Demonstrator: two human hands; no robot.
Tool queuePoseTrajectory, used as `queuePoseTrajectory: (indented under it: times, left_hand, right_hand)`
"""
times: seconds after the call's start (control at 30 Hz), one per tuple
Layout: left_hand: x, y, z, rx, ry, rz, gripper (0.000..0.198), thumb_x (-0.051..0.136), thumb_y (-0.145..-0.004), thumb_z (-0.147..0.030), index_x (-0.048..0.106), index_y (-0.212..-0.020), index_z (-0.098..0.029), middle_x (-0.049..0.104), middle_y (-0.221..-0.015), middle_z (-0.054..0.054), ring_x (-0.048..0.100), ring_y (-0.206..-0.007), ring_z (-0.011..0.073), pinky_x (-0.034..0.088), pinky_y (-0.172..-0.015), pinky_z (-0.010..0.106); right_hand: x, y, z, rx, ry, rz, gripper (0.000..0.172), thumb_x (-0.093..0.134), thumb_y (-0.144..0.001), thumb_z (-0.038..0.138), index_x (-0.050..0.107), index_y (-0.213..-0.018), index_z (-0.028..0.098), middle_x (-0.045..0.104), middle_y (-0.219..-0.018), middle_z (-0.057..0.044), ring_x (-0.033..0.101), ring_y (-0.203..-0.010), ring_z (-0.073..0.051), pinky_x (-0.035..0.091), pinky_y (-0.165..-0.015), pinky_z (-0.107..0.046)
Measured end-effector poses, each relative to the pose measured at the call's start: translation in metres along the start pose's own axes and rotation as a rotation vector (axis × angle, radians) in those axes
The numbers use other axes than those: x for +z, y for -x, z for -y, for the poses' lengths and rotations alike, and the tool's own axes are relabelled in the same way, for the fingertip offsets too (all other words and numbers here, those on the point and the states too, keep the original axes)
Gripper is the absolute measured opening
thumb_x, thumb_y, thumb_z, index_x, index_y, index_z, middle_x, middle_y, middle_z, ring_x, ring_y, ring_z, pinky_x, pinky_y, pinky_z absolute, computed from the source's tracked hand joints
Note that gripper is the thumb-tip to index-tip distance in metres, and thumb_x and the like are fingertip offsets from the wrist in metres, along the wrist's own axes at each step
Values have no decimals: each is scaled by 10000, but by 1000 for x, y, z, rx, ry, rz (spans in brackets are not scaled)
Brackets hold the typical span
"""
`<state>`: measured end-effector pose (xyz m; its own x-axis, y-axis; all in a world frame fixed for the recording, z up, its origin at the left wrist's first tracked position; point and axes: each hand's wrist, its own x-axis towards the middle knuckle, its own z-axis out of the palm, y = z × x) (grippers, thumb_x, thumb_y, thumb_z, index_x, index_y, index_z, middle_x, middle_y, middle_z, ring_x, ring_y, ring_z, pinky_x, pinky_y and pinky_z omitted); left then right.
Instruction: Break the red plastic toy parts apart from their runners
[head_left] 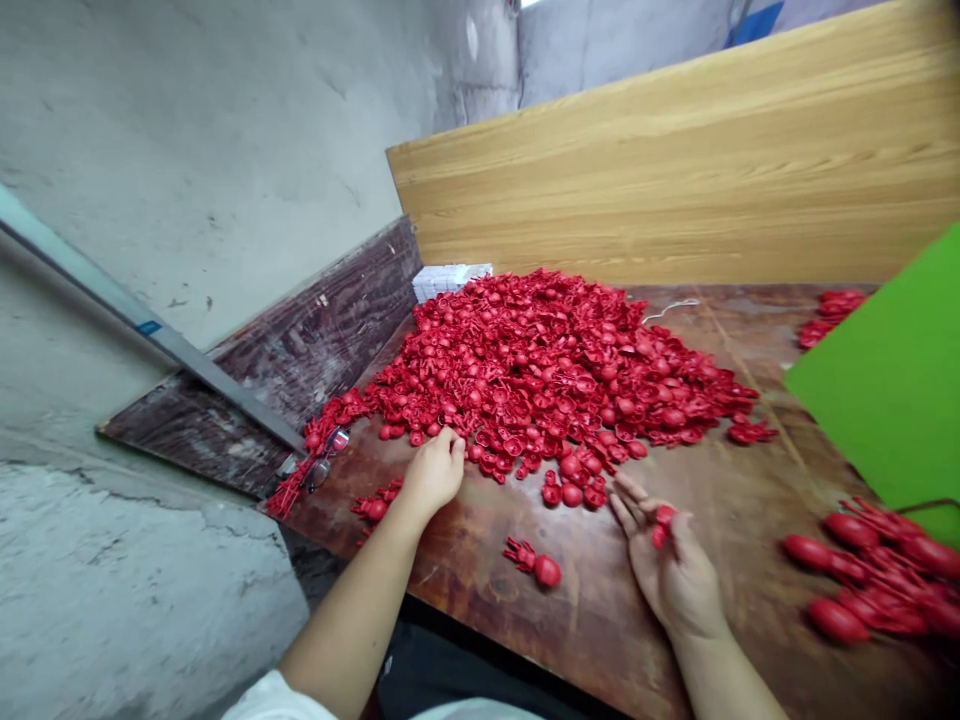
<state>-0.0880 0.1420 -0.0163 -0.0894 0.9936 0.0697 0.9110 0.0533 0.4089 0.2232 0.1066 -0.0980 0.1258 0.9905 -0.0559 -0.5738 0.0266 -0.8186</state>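
Observation:
A big heap of small red plastic parts (559,365) covers the middle of a dark wooden table (720,470). My left hand (435,470) rests at the near left edge of the heap, its fingers curled down onto the parts. My right hand (664,555) lies palm up on the table just below the heap, with a small red part (661,523) resting in the curled fingers. A single red part (536,562) lies on the table between my two arms.
A second group of longer red parts (874,575) lies at the right. A green sheet (892,385) stands at the right edge. A light wooden board (675,170) backs the table. Glasses (324,460) lie at the left edge, a white box (448,280) behind the heap.

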Motion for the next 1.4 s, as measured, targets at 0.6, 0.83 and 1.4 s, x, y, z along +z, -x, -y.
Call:
queuePoseTrajectory:
  times: [0.6, 0.83, 1.4]
  left_hand:
    - [69, 63, -70, 388, 609, 355, 169, 689, -786, -244, 721, -930, -161, 700, -804, 20, 616, -701, 127, 478, -681, 225]
    - [90, 68, -64, 190, 753, 234, 400, 740, -718, -216, 617, -1097, -177, 688, -952, 30, 606, -717, 116, 501, -687, 222]
    - [103, 63, -59, 72, 839, 86, 376, 715, -815, -292, 649, -1169, -183, 674, -964, 52, 590, -660, 98, 510, -616, 213]
  right_hand:
    - [8, 15, -7, 54, 414, -29, 594, 740, -820, 493, 474, -1308, 282, 585, -747, 44, 528, -519, -107, 446, -455, -203]
    - [2, 16, -18, -167, 504, -97, 427, 769, -807, 437, 486, -1078, 268, 616, -901, 13, 604, -756, -135, 530, -740, -262]
    - [0, 22, -7, -255, 770, -93, 380, 706, -850, 378, 715, -1207, 249, 680, -1139, -71, 640, -1061, -242, 482, -1020, -430]
